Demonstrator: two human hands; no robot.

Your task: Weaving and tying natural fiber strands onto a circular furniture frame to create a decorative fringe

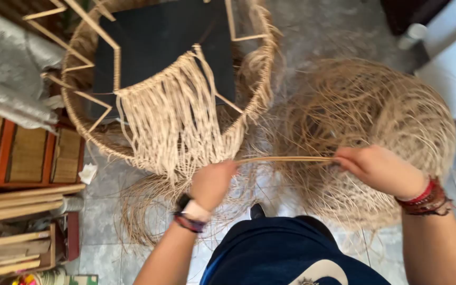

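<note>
Fibre heap (376, 111) lies right of the woven frame (170, 84).

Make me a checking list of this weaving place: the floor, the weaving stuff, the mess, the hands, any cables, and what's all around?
Surface: grey tiled floor, loose fibres scattered on it.
Job's things: strands stretched taut between both hands; fibre pile on the right; round woven frame with a hanging fringe.
Clutter: white scrap on the floor; wooden slats stacked at left.
Grippers: left hand and right hand each closed on the strands.
Cables: nothing seen.
Surroundings: wooden cabinet at left; white cylinder top right.
</note>
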